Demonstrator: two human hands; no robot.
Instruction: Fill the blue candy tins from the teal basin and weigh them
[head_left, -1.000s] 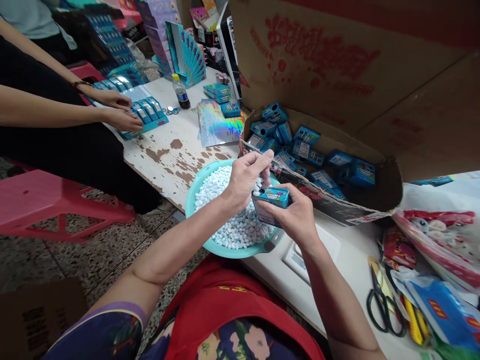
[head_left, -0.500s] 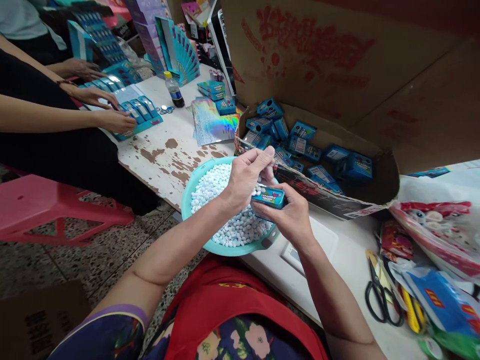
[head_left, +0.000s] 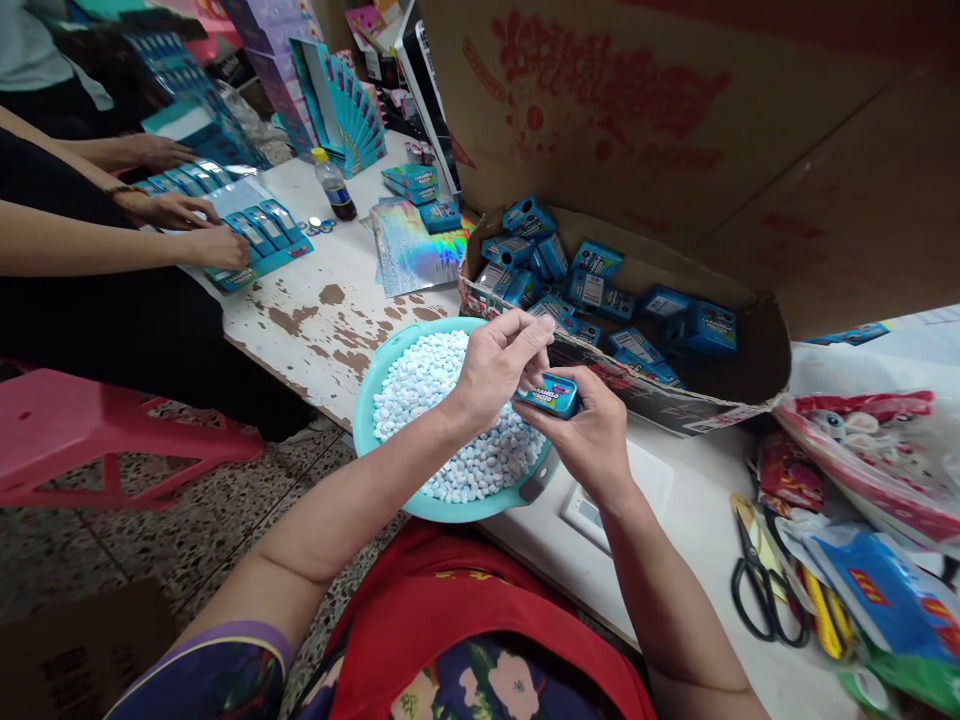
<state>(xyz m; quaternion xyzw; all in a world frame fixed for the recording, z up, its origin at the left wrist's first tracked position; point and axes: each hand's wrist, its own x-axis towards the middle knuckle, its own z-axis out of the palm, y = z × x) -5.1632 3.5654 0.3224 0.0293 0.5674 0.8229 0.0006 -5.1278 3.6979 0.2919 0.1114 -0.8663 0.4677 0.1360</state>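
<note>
Blue candy box sits gripped in the right hand, over the teal bowl of white candies at the table's front edge. Left hand fingers pinch its top.

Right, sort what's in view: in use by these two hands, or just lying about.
In use: left hand, right hand, small blue tin, teal bowl of white candies, cardboard box of tins.
Lying about: scissors, bottle, holographic sheet.

The small blue tin, seen open with white candies on top a second ago, is now closed between both hands, lid facing up.
</note>
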